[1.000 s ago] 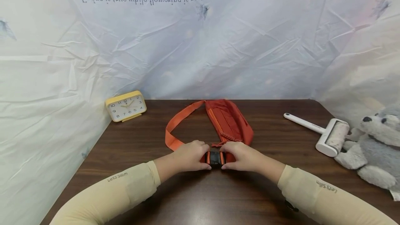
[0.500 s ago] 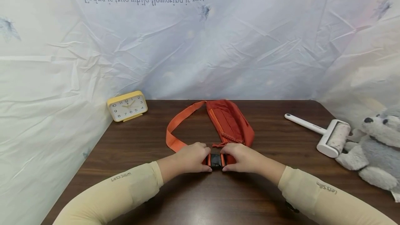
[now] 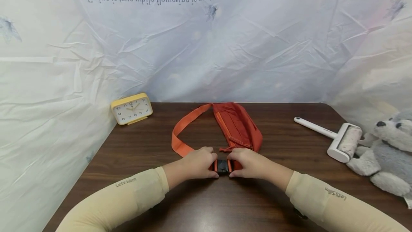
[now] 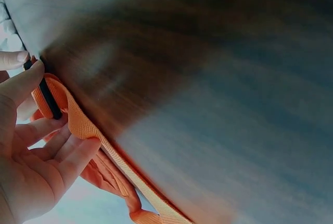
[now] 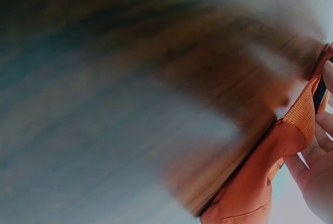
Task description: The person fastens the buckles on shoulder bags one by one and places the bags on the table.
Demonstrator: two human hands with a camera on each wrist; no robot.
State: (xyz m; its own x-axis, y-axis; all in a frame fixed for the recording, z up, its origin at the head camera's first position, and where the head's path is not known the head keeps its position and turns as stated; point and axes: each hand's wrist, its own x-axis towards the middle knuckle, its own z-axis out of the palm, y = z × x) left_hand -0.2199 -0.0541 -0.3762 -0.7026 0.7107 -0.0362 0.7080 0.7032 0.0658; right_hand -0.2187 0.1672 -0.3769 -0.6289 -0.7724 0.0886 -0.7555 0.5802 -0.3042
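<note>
A black side-release buckle (image 3: 222,167) lies between my hands, near the front of a red waist bag (image 3: 238,124). In the head view it looks like one joined piece. My left hand (image 3: 199,163) pinches its left end, where an orange strap (image 3: 190,117) loops back to the bag. On the other side, my right hand (image 3: 248,162) grips the right end close to the bag. The left wrist view has thumb and fingers on the buckle (image 4: 49,96) edge with webbing behind it. From the right wrist, only part of the buckle (image 5: 319,95) shows past the fingers.
A yellow alarm clock (image 3: 131,109) stands at the back left of the dark wooden table (image 3: 151,203). To the right lie a white lint roller (image 3: 341,142) and a grey plush toy (image 3: 391,160). A pale printed cloth (image 3: 225,46) hangs behind the table.
Both hands and the buckle have come very slightly nearer to me. Their hold on it looks the same, and the bag stays in place.
</note>
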